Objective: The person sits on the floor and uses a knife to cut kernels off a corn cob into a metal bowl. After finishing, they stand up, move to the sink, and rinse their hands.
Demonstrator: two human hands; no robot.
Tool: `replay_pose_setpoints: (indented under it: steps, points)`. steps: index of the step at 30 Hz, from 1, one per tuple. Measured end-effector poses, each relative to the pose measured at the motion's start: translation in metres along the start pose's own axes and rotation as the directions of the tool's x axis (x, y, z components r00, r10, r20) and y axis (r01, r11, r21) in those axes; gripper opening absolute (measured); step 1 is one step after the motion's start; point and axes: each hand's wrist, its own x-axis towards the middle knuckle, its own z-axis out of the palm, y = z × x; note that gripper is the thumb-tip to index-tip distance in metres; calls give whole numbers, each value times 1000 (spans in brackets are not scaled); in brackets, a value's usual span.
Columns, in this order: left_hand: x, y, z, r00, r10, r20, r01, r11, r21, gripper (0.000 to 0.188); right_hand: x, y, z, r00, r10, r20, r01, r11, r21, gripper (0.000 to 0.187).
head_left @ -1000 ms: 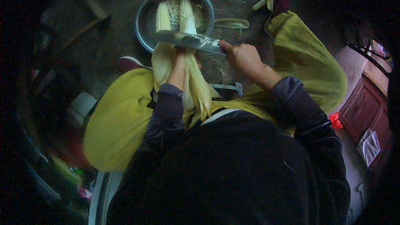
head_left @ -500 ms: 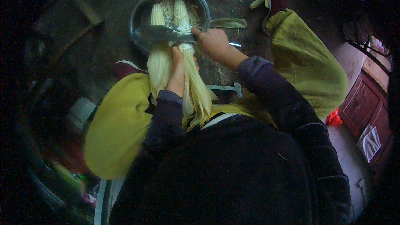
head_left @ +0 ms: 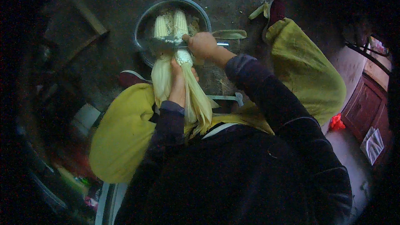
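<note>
My left hand (head_left: 179,81) is closed around the lower end of a white corn cob (head_left: 183,56), whose pale husk (head_left: 198,104) is peeled back and trails toward my lap. Beside it lies a second white cob (head_left: 160,26), its husk (head_left: 162,75) also hanging down over the basin's near side. Both cobs point away from me into a round metal basin (head_left: 207,20). My right hand (head_left: 204,46) grips a broad-bladed knife, its fingers hiding the handle's middle. The dark blade (head_left: 155,44) lies crosswise over the cobs, and pale bits cling to it.
Loose bits lie inside the basin. To its right, a long husk piece (head_left: 229,34) rests on the dark floor. My shoes (head_left: 277,10) flank the basin, with another husk strip (head_left: 259,11) by the right one. A red bag (head_left: 336,122) lies near a dark red cabinet (head_left: 364,104).
The whole view has shifted, lowering everything in the picture. My right hand and the knife have moved left and slightly farther up the cob, and more kernels show below the blade.
</note>
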Motion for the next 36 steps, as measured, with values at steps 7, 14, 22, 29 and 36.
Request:
replay_pose_setpoints:
  steps: [7,14,22,29,36]
  points:
    - [-16,3,-9,992,-2,128,-2,999,35,63,-61,-21,-27,995,50,-84,-51,999,-16,21]
    - [-9,4,-13,960,-8,279,24,998,-54,68,-74,3,-22,988,146,-44,-147,989,-20,27]
    - [-27,8,2,991,-1,133,-2,1000,24,64,-64,-1,-26,994,101,-40,-107,979,-175,26]
    - [-18,7,-3,993,-34,111,36,999,-12,67,-56,16,-21,993,113,-16,-114,988,-107,21]
    - [-7,0,-9,1000,-26,3,26,999,24,68,-46,12,-9,990,141,26,-139,988,-62,29]
